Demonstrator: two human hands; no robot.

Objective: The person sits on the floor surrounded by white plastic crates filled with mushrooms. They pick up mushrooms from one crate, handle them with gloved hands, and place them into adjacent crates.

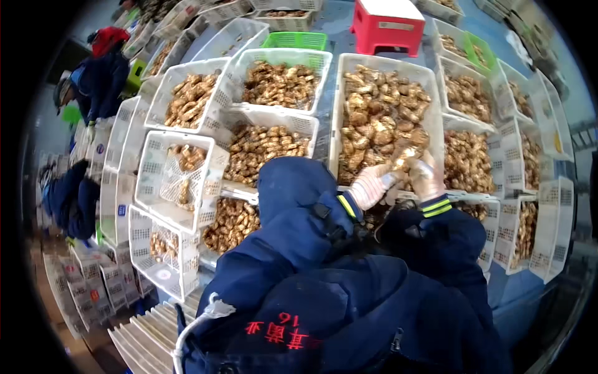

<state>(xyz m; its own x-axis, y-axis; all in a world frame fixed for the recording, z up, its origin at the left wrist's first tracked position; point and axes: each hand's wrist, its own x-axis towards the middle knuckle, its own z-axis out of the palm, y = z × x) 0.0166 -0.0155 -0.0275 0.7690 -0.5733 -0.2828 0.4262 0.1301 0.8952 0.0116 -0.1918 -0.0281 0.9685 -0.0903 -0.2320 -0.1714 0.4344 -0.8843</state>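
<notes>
My left hand (369, 186), in a pale striped glove, and my right hand (427, 177), in a light glove, meet over the near end of a large white plastic crate (438, 103). Between them is a thick brown mushroom (405, 158), its rounded cap pointing away from me. The left fingers close on its lower stem and the right fingers grip its side. Something greyish shows at the left fingertips; I cannot tell whether it is a tool or part of the glove. Large whole mushrooms (373, 103) fill the crate beneath. My sleeves hide its near edge.
Crates of smaller mushrooms (268, 140) stand to the left, and others (467, 159) to the right. Two crates at far left hold a few mushrooms (187, 156). A red stool (387, 30) with a white top stands beyond. People in dark jackets (100, 84) bend at the left.
</notes>
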